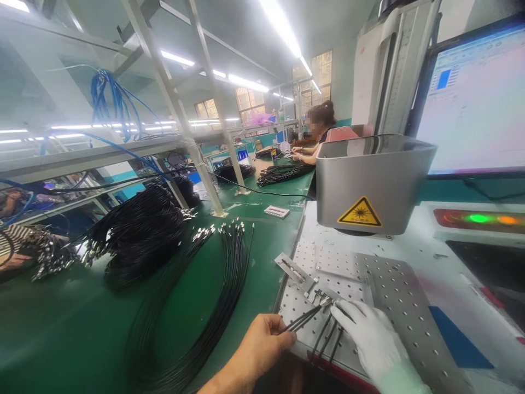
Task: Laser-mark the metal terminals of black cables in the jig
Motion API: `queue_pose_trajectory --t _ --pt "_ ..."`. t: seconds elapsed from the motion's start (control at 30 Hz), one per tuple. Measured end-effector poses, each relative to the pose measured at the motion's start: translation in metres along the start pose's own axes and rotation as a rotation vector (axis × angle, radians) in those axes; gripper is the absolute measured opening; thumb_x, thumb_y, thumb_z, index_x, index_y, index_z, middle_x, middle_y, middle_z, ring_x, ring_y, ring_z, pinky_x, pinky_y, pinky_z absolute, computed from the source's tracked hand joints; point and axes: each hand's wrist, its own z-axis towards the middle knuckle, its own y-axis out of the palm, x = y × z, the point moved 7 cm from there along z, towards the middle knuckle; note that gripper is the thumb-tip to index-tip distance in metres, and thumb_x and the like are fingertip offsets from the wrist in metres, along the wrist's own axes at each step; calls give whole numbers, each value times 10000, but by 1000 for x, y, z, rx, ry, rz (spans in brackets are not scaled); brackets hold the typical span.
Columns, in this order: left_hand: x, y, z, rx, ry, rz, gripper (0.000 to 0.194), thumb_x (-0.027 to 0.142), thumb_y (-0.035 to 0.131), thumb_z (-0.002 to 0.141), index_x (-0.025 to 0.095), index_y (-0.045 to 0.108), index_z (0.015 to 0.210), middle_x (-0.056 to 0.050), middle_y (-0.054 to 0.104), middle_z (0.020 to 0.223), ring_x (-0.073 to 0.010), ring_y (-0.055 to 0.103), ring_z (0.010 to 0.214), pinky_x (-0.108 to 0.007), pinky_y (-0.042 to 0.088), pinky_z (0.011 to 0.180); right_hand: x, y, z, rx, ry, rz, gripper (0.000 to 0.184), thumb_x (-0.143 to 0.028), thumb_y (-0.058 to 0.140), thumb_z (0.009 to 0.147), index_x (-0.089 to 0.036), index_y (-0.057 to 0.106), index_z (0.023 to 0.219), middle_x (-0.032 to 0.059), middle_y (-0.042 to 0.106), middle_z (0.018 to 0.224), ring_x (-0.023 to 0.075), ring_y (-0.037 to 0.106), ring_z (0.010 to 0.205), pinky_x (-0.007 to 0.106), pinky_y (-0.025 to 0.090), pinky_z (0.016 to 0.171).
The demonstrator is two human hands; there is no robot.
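My bare left hand (264, 343) is closed around a few thin black cables (303, 319). Their metal ends reach a small metal fixture (320, 295) on the perforated plate. On my right hand (371, 334) is a white glove; its fingers are bent, with the tips at the cable ends beside the fixture. More black cables (327, 339) hang down from under those fingers, over the plate's front edge. The gloved fingertips partly hide what they grip. Above the plate is a grey machine head (369, 186) with a yellow laser warning triangle.
A loop of black cables (233, 273) with metal tips lies on the green table (197, 317), left of my hands. Behind it are large cable coils (139, 230). A monitor (476, 104) stands at right. Further back, another person (320, 128) sits beside cable bundles.
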Motion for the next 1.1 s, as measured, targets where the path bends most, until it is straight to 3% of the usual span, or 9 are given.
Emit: queue_pose_trajectory --t 0.27,0.43,0.6,0.73,0.8,0.97,1.1 --pt "-6 5 6 26 41 59 115 227 573 610 170 491 553 63 358 506 -85 307 523 -255 195 511 0 0 -1 53 0 -7 606 -11 484 573 -312 680 1061 -22 669 1130 212 554 1003 384 425 897" --pt "-12 6 12 32 25 101 107 225 560 606 168 494 544 62 357 502 -85 309 526 -260 186 503 0 7 0 158 -126 25 568 0 460 595 -277 685 1037 -20 628 1227 180 536 1093 336 424 935" --pt "-6 6 6 6 5 72 118 235 565 627 173 495 555 77 310 467 -67 256 464 -247 151 464 2 15 4 140 -249 24 593 48 401 622 -237 682 1059 10 637 1212 157 547 1120 308 456 917" --pt "-5 9 -1 -67 -58 1 194 325 603 659 197 468 604 93 304 442 -60 241 398 -228 152 413 5 18 4 133 -267 32 588 49 392 651 -232 670 1085 26 637 1211 164 565 1097 310 481 888" --pt "-5 9 -1 -77 -24 -22 254 415 589 690 205 459 633 79 363 452 -72 288 392 -223 183 395 5 18 3 132 -274 41 576 48 388 665 -237 672 1077 26 642 1200 162 567 1092 305 485 884" --pt "1 -1 -2 90 192 84 343 486 477 782 192 450 608 46 413 543 -98 417 482 -236 310 495 4 14 5 128 -233 44 604 59 371 653 -248 683 1068 18 658 1167 168 567 1083 319 488 885" --pt "4 -6 -3 207 223 134 323 459 466 791 183 486 623 25 446 633 -125 454 589 -250 340 571 -1 12 6 119 -260 -14 675 69 369 628 -299 673 1105 7 667 1141 181 587 1046 322 517 821"
